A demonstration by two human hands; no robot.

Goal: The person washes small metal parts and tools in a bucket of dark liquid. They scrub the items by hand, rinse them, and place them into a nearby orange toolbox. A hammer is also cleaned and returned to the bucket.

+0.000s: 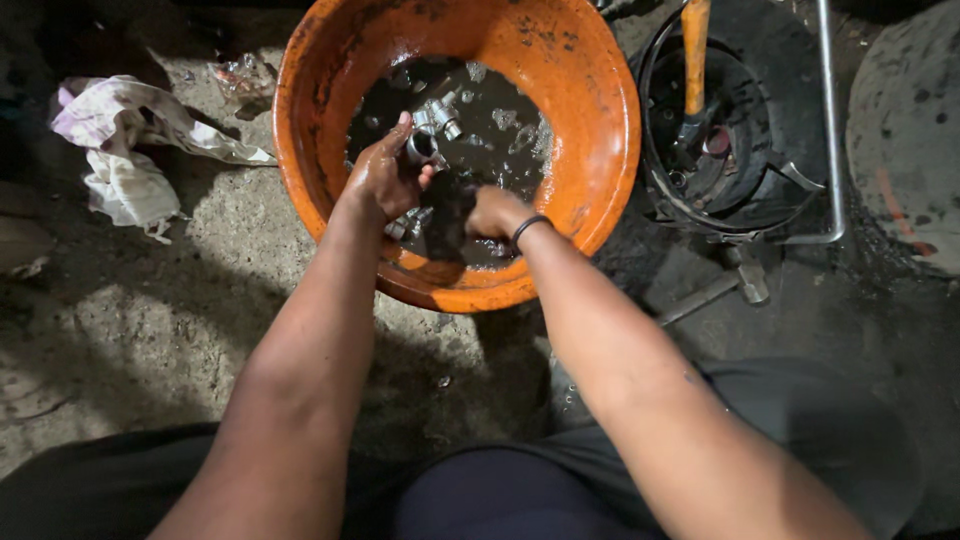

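Both forearms reach out over the lap toward an orange basin (pixel 600 130) on the gritty floor. It's got dark oily liquid (pixel 500 125) in it, with metal fittings (pixel 438 115) sitting in the muck. Left hand (pixel 385 178) is closed around a small metal sleeve (pixel 422 148). Right hand (pixel 497 212), black band on the wrist, is clamped on a dark rag (pixel 448 215) just beside it, inside the basin.
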